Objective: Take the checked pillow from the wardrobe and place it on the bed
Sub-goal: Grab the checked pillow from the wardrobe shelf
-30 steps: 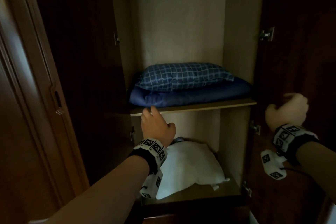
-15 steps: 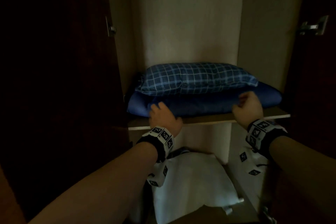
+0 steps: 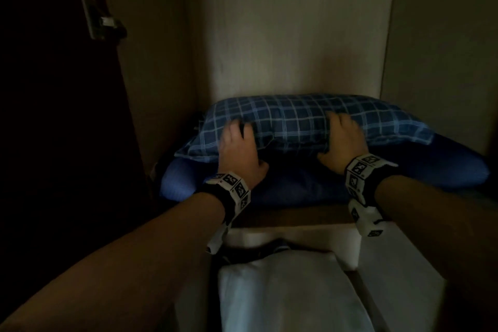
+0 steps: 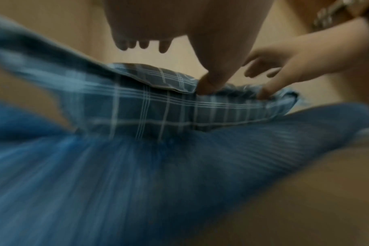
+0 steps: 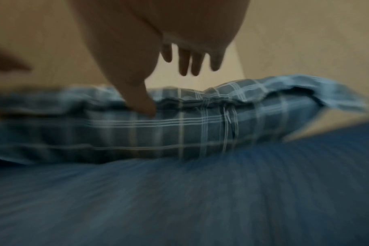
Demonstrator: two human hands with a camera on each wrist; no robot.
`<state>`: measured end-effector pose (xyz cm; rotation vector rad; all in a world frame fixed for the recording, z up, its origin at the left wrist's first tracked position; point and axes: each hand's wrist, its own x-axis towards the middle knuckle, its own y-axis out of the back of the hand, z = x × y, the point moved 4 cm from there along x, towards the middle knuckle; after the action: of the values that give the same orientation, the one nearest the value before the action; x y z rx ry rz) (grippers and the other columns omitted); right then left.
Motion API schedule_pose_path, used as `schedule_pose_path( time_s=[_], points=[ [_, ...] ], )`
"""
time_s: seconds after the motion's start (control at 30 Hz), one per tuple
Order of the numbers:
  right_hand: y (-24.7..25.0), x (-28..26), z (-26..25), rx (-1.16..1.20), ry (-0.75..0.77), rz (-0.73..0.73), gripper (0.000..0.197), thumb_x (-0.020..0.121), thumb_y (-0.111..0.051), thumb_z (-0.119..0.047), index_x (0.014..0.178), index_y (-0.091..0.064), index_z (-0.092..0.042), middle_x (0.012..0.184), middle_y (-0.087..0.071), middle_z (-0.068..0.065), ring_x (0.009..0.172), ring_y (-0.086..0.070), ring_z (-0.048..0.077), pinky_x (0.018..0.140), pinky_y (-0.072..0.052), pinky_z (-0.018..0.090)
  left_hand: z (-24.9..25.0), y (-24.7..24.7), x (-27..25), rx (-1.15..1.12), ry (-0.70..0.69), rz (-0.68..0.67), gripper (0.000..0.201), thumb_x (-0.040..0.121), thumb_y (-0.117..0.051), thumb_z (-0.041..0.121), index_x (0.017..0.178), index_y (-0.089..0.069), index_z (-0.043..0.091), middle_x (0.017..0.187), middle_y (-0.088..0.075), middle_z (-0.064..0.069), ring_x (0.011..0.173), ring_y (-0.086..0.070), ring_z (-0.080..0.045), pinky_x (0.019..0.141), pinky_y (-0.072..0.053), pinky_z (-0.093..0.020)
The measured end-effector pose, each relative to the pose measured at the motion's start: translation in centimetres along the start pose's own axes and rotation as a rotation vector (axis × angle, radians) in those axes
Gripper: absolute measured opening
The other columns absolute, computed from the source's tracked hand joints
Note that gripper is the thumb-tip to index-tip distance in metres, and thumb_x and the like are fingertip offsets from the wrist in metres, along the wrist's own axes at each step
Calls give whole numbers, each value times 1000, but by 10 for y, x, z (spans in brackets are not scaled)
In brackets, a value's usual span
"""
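The blue checked pillow (image 3: 296, 118) lies on a plain dark blue cushion (image 3: 296, 186) on the wardrobe shelf (image 3: 291, 217). My left hand (image 3: 239, 143) is at the pillow's front left and my right hand (image 3: 343, 137) at its front right. In the left wrist view the left hand (image 4: 175, 66) has its fingers spread above the checked pillow (image 4: 147, 106), and its thumb touches the front seam. In the right wrist view the right hand (image 5: 171, 90) hovers the same way, with its thumb on the checked pillow (image 5: 200, 124). Neither hand's fingers have closed on the fabric.
A white pillow (image 3: 283, 291) lies in the compartment below the shelf. The dark open wardrobe door with a metal hinge (image 3: 102, 21) stands at the left. The pale back wall (image 3: 291, 35) rises close behind the pillow, and side walls hem it in.
I have stepped closer. Both hands rose from the shelf edge and the blue cushion onto the checked pillow's front edge; its front now creases between them.
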<state>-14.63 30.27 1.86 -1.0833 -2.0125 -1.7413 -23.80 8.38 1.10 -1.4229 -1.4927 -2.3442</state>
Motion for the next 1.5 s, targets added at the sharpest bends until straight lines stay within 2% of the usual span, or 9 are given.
schedule_pose_path(
  time_s=[0.13, 0.3, 0.5, 0.7, 0.8, 1.07, 1.2, 1.43, 1.5],
  points=[
    [-17, 52, 18, -253, 71, -156, 147, 50, -92, -54, 157, 2, -16, 162, -12, 20, 150, -7, 39, 119, -1, 61, 9, -20, 48, 90, -77, -74, 117, 62, -79, 56, 151, -18, 11, 158, -20, -20, 148, -14, -40, 123, -12, -53],
    [-43, 82, 27, -417, 162, -257, 169, 36, -90, -67, 153, 19, -15, 164, 7, 22, 151, 8, 41, 116, 5, 68, 14, -53, 80, 312, -107, -143, 143, 51, -82, 66, 156, 1, 16, 165, -4, -19, 152, 0, -40, 121, 0, -61],
    [-58, 93, 36, -254, 279, -134, 155, 49, -90, -60, 155, 14, -20, 163, -21, 15, 149, -21, 32, 120, -9, 61, 10, -74, 93, 339, -113, -118, 115, 72, -73, 59, 157, -6, 21, 164, -16, -18, 150, -13, -40, 121, -6, -61],
    [-54, 94, 40, -52, 282, -133, 131, 73, -83, -36, 154, 19, -19, 146, -52, 15, 132, -49, 31, 123, -14, 44, 10, -77, 99, 331, -108, -153, 85, 84, -66, 45, 155, -21, 31, 161, -24, -16, 146, -21, -42, 119, -12, -62],
    [-52, 91, 38, -45, 207, -136, 116, 82, -77, -20, 156, 12, -17, 118, -68, 19, 128, -50, 38, 117, -25, 38, 13, -71, 96, 327, -138, -139, 66, 87, -61, 38, 148, -40, 28, 156, -35, -10, 142, -29, -39, 118, -15, -61],
    [-15, 78, 24, 101, 192, 83, 81, 79, -70, -5, 152, -38, -20, 118, -69, 18, 125, -53, 44, 93, -51, 47, 10, -28, 79, 188, -179, -11, 60, 85, -60, 27, 144, -49, 26, 155, -42, -3, 143, -31, -32, 121, -9, -53],
    [14, 58, 11, 123, 219, 190, 75, 76, -69, -4, 146, -48, -19, 103, -73, 19, 113, -59, 45, 98, -51, 50, 11, 4, 69, 119, -201, 91, 51, 83, -64, 25, 134, -61, 23, 140, -58, -4, 131, -46, -32, 118, -16, -52],
    [97, -23, -27, -10, 217, 316, 80, 71, -68, 2, 146, -48, -18, 64, -56, 5, 75, -61, 39, 78, -46, 36, 29, 67, 18, -82, -275, 225, 43, 78, -65, 18, 121, -70, 18, 124, -69, -5, 116, -56, -33, 108, -31, -49],
    [123, -57, -40, -79, 223, 340, 78, 70, -70, 3, 143, -52, -16, 61, -61, 10, 65, -60, 36, 77, -45, 37, 38, 83, -2, -138, -301, 216, 44, 80, -64, 17, 124, -68, 18, 127, -67, -4, 118, -55, -33, 107, -30, -47]
  ],
)
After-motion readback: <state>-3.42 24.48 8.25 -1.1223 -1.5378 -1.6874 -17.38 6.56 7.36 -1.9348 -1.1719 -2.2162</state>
